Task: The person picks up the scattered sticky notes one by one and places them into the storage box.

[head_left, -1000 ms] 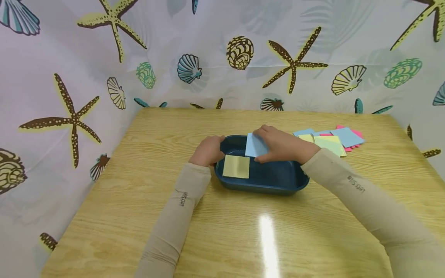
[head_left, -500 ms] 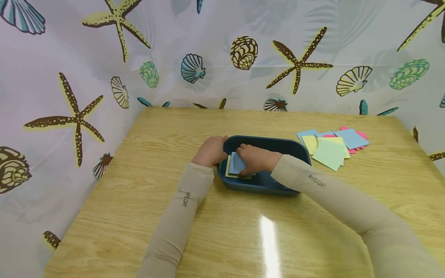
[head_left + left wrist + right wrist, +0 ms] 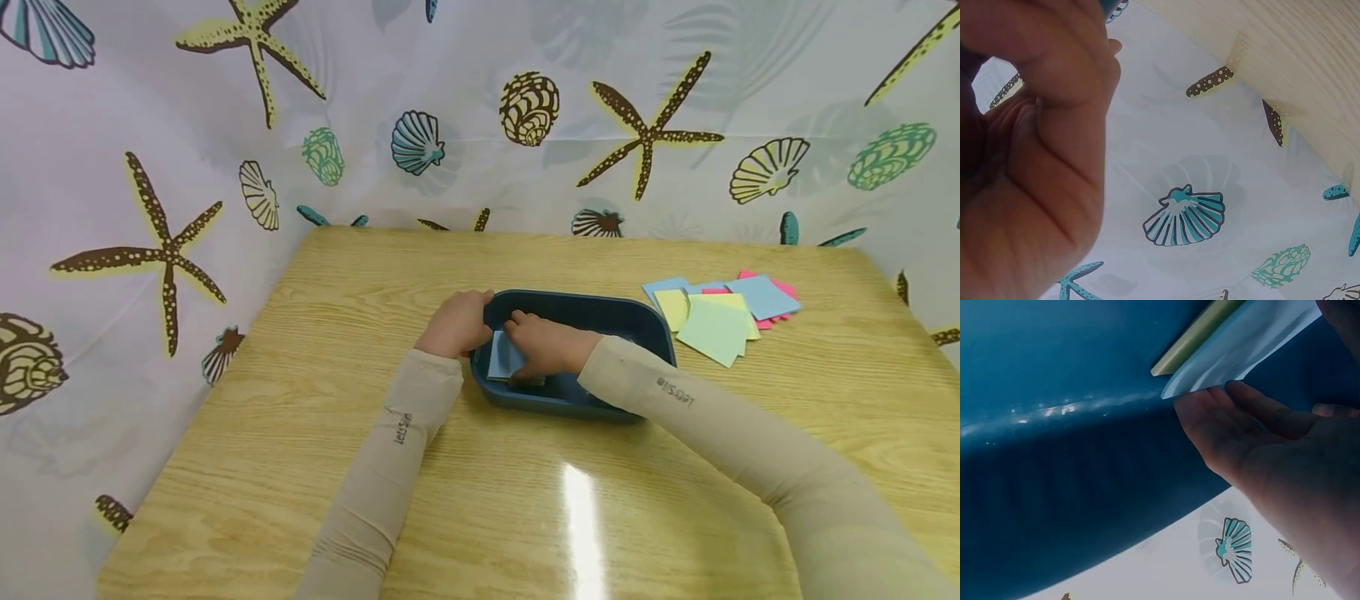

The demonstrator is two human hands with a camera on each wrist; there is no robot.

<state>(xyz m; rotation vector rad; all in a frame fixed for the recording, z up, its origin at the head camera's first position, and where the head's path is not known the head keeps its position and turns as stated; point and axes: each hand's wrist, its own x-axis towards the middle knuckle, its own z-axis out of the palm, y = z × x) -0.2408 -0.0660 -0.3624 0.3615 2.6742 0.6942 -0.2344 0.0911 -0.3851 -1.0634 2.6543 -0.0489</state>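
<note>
A dark blue oval-cornered tub [image 3: 592, 304] stands on the wooden table. At the tub's left end, my left hand [image 3: 454, 325] grips the rim; in the left wrist view its curled fingers [image 3: 1063, 81] fill the left side. Inside the tub, my right hand [image 3: 551, 344] holds a blue sticky note [image 3: 502, 357] by its edges, low over the left part of the floor. The right wrist view has this blue sticky note [image 3: 1247, 347] lying against a thicker yellow sticky note pad [image 3: 1194, 340], with fingertips at the blue edge. The palm and sleeve cover part of the tub.
Right of the tub lies a loose spread of sticky notes: pale green [image 3: 712, 332], yellow [image 3: 672, 308], blue [image 3: 763, 297] and pink [image 3: 785, 287]. A shell-printed cloth [image 3: 465, 100] hangs behind and beside the wooden table [image 3: 360, 275].
My right hand has carried the blue sticky note left and down onto the yellow pad in the tub, covering it. The left hand has kept its grip on the rim.
</note>
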